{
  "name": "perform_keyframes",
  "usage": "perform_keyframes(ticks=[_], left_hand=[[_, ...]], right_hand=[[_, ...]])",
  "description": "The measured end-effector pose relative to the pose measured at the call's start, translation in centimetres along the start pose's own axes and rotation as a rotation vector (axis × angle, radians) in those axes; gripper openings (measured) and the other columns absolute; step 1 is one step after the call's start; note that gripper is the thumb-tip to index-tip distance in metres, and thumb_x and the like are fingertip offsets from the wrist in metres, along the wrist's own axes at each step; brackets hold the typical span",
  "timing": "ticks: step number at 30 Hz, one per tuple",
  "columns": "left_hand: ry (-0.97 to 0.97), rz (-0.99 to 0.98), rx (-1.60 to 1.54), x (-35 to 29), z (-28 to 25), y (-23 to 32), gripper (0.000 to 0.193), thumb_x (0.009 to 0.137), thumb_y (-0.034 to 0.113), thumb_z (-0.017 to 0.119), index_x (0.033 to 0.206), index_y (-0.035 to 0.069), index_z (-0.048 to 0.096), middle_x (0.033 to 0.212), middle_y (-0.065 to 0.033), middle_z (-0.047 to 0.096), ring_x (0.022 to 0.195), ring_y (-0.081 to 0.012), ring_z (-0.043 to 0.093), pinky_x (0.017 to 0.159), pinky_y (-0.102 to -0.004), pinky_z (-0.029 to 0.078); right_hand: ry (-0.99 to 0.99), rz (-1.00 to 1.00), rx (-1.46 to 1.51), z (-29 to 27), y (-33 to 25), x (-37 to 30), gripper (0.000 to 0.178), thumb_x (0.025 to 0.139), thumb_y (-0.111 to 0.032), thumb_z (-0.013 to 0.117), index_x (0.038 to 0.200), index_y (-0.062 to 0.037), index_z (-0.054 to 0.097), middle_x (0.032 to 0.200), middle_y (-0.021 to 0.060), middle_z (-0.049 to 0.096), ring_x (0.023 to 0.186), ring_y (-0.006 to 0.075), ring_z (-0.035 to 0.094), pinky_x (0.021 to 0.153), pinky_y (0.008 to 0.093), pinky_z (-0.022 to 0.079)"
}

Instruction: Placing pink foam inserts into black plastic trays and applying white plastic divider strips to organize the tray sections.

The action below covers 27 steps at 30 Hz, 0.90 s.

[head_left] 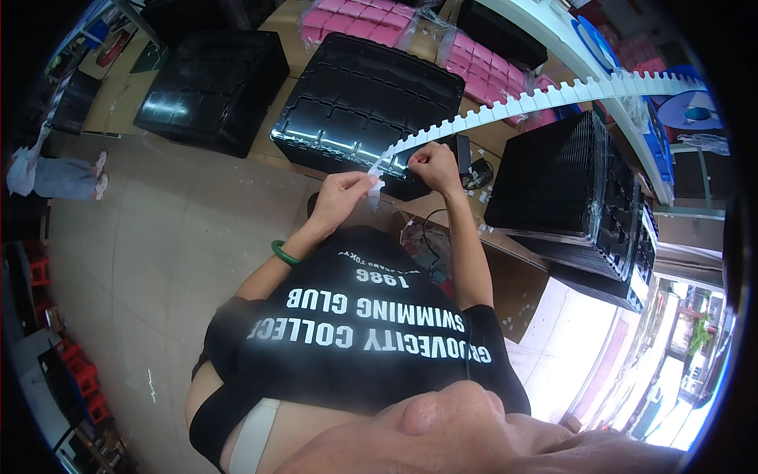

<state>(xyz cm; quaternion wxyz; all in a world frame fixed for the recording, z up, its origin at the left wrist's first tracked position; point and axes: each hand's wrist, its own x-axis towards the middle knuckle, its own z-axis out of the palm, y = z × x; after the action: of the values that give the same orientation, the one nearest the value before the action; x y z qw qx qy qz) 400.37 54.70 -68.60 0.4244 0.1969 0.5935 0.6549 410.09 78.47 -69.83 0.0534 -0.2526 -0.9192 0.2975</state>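
Note:
A long white strip with evenly notched edges (505, 108) runs in an arc from a blue reel (685, 110) at the upper right to my hands. Its near end hangs down past the fingertips of my left hand (341, 200), which pinch it. Close by on the right, my right hand (435, 167) is closed, thumb and fingers together; whatever it holds is too small to make out. Just beyond both hands stands a stack of glossy black plastic trays (371, 83), with the strip passing over its near right corner. A green bangle (285, 253) circles my left wrist.
More black tray stacks stand at the left (213, 91) and right (553, 178). Wrapped pink trays (359, 22) lie at the back. A small black device (478, 172) sits on the cardboard-covered bench (505, 245). Another person's legs (63, 178) show at far left.

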Motion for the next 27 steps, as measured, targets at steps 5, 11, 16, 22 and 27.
perform_keyframes(ticks=[5,11,16,22,27], left_hand=[[0.011,-0.010,0.012,-0.3,0.0,0.6,0.026,0.095,0.023,0.064,0.096,-0.001,0.075,0.074,0.0045,0.060,0.070,-0.0027,0.049,0.064,-0.0194,0.037],[0.004,-0.015,0.018,0.1,0.1,0.0,0.027,0.095,0.023,0.064,0.097,-0.001,0.075,0.074,0.0036,0.061,0.068,-0.0028,0.048,0.061,-0.0196,0.035],[0.027,0.053,-0.105,0.6,0.1,-0.1,0.028,0.097,0.022,0.062,0.104,-0.002,0.074,0.076,0.0003,0.064,0.069,-0.0044,0.056,0.063,-0.0204,0.045],[-0.003,0.049,-0.230,1.4,0.6,-0.2,0.028,0.100,0.017,0.059,0.119,-0.001,0.068,0.096,-0.0055,0.069,0.075,-0.0082,0.062,0.066,-0.0232,0.056],[-0.037,0.051,-0.226,1.6,1.8,-0.2,0.029,0.101,0.017,0.058,0.121,-0.003,0.067,0.098,-0.0066,0.067,0.082,-0.0102,0.064,0.073,-0.0259,0.059]], right_hand=[[0.147,0.093,-0.048,0.4,-0.1,-0.6,0.017,0.071,-0.023,0.071,0.076,-0.0082,0.077,0.087,0.0095,0.068,0.088,0.0306,0.060,0.080,0.0411,0.050],[0.038,0.089,0.055,0.1,0.4,-1.2,0.016,0.071,-0.021,0.071,0.078,-0.0079,0.077,0.083,0.0092,0.069,0.085,0.0285,0.063,0.076,0.0387,0.051],[0.161,0.318,0.432,-3.7,0.4,-7.5,0.018,0.079,-0.016,0.072,0.088,-0.0005,0.072,0.074,0.0022,0.066,0.067,0.0096,0.057,0.066,0.0245,0.046],[0.107,0.797,-0.260,-4.0,7.6,-20.2,0.016,0.083,-0.018,0.069,0.095,-0.0086,0.075,0.094,0.0077,0.074,0.081,0.0248,0.068,0.078,0.0351,0.053],[0.356,0.330,-0.261,-1.6,4.8,-19.2,0.019,0.086,-0.018,0.065,0.100,-0.0111,0.077,0.114,0.0093,0.071,0.104,0.0326,0.061,0.090,0.0394,0.049]])
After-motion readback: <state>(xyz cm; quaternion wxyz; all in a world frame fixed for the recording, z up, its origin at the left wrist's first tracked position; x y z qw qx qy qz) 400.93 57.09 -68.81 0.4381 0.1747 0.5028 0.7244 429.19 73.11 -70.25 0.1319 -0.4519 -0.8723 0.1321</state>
